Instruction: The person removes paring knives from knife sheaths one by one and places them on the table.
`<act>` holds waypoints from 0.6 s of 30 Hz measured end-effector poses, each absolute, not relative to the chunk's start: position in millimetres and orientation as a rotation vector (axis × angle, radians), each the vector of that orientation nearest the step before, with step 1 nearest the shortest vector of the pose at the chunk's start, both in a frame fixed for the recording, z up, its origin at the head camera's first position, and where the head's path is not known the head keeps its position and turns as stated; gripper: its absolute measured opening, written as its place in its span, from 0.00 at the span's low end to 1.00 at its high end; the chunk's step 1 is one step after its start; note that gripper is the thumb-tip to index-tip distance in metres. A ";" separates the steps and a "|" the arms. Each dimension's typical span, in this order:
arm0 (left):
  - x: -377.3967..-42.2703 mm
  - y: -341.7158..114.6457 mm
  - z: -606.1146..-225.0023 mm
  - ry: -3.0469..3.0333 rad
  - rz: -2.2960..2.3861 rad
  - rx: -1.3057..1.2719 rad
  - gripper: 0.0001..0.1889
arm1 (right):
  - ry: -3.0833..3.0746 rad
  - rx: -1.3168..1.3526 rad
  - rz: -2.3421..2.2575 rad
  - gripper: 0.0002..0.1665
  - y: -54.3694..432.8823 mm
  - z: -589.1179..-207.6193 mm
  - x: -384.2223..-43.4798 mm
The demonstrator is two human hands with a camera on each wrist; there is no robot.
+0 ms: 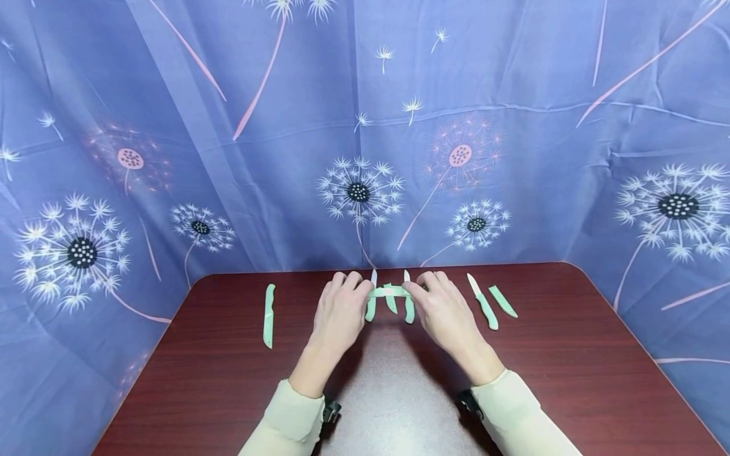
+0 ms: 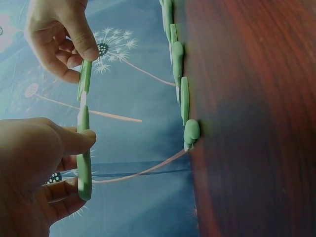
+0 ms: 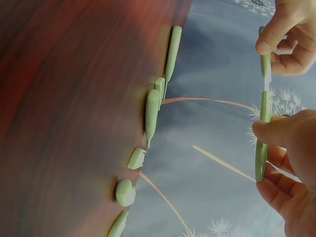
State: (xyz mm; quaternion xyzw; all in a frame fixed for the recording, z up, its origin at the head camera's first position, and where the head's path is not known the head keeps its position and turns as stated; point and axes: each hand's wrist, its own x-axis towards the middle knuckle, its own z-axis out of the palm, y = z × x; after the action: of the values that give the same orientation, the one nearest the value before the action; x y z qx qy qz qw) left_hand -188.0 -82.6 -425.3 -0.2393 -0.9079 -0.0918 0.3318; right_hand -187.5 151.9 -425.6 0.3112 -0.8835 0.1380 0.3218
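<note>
Held level above the table's far part is a paring knife [image 2: 84, 170] with a pale green handle, which my left hand [image 1: 339, 310] pinches between thumb and fingers. My right hand [image 1: 447, 310] grips a matching green sheath [image 3: 264, 106]. The blade's front part is inside the sheath, and a short pale stretch of blade [image 2: 83, 99] shows between sheath and handle. Beneath the hands lie two bare-bladed knives, one knife [image 1: 371, 310] by the left fingers and another knife [image 1: 409, 311] by the right, with a loose sheath [image 1: 391, 304] between them.
Left on the dark red table [image 1: 188, 380] lies a sheathed green knife [image 1: 268, 320]. To the right are an unsheathed knife [image 1: 486, 310] and a loose sheath [image 1: 503, 302]. A blue dandelion-print curtain [image 1: 274, 190] stands right behind the table's far edge.
</note>
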 end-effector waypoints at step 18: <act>-187.4 -84.2 -423.7 -2.355 -0.258 -0.627 0.07 | -2.309 0.823 0.370 0.18 153.9 -426.8 -189.5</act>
State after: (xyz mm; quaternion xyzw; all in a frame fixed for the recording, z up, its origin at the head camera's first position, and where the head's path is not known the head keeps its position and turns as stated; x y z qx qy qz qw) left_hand -187.4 -84.2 -423.7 -0.2409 -0.9042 -0.0990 0.3384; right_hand -189.5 153.9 -426.8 0.3138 -0.8808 0.1411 0.3253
